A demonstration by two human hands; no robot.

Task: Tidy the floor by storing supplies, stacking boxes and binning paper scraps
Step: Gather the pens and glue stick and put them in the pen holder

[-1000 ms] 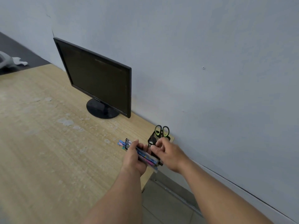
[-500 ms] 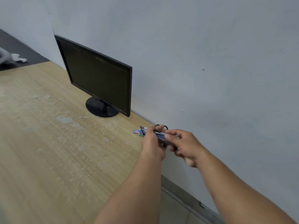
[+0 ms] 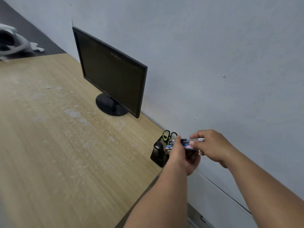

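A bundle of coloured pens (image 3: 185, 143) lies level between both hands, just above and to the right of a black mesh pen holder (image 3: 158, 153) at the desk's right corner. My left hand (image 3: 182, 155) grips the bundle from below. My right hand (image 3: 212, 147) pinches the pens' right ends with thumb and fingers. Green-handled scissors (image 3: 168, 134) stand in the holder. The pens' left tips point toward the holder's rim; whether they touch it is hidden.
A black monitor (image 3: 111, 74) stands on the wooden desk (image 3: 57, 145) against the grey wall. A white and dark object (image 3: 11, 45) lies beyond the desk at the far left. The desk's right edge runs just under my left forearm.
The view has shifted, and the pen holder, hidden behind my hands half a second ago, shows again. Both hands still hold the pen bundle, now level beside the holder.
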